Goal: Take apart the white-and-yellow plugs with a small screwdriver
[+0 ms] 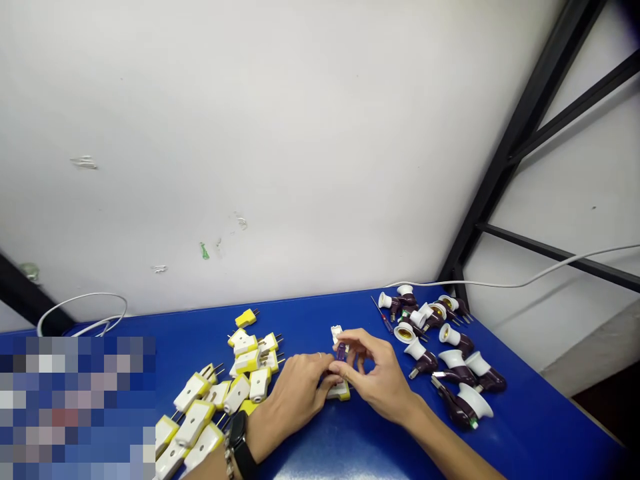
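Observation:
My left hand [295, 393] rests on the blue table [310, 447], its fingers closed on a yellow and white plug [339, 391] that lies on the surface. My right hand [377, 373] hovers just over it, thumb and fingers pinched on a small purple-handled tool [341, 351] that points down at the plug. A small white part [337, 332] lies just behind the hands. A dark watch and a bead bracelet sit on my left wrist.
Several yellow and white plugs [220, 393] lie in a heap on the left. Several dark purple and white lamp sockets [440, 347] lie on the right, with a thin red screwdriver [383, 316] beside them. White cables run along the wall. A black metal frame [510, 153] stands at the right.

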The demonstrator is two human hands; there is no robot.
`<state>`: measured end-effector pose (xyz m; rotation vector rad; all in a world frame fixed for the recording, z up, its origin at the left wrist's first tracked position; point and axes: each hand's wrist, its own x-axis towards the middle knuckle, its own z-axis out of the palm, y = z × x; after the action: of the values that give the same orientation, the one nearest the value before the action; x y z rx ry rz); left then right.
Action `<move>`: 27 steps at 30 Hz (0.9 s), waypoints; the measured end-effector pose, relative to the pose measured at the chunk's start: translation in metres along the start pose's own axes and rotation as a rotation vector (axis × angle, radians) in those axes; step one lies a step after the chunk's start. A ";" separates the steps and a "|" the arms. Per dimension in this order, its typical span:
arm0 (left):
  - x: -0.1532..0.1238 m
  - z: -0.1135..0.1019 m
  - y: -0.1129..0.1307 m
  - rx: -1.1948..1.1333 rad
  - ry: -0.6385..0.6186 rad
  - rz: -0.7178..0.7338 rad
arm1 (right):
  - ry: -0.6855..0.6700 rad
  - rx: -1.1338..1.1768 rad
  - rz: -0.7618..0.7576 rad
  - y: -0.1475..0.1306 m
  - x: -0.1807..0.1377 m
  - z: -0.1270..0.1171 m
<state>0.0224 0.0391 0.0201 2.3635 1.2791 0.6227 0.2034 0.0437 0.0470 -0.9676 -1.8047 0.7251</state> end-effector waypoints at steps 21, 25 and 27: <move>-0.001 -0.005 0.002 0.072 -0.064 0.083 | 0.009 -0.154 -0.127 0.004 -0.004 -0.002; 0.001 -0.002 -0.001 0.082 -0.077 0.089 | -0.042 -0.095 -0.089 0.001 -0.003 -0.002; 0.002 -0.003 -0.001 0.079 -0.096 0.087 | -0.056 -0.096 -0.080 -0.001 -0.003 -0.003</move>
<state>0.0213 0.0419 0.0228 2.4924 1.1856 0.4853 0.2064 0.0408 0.0475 -0.9399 -1.9306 0.6267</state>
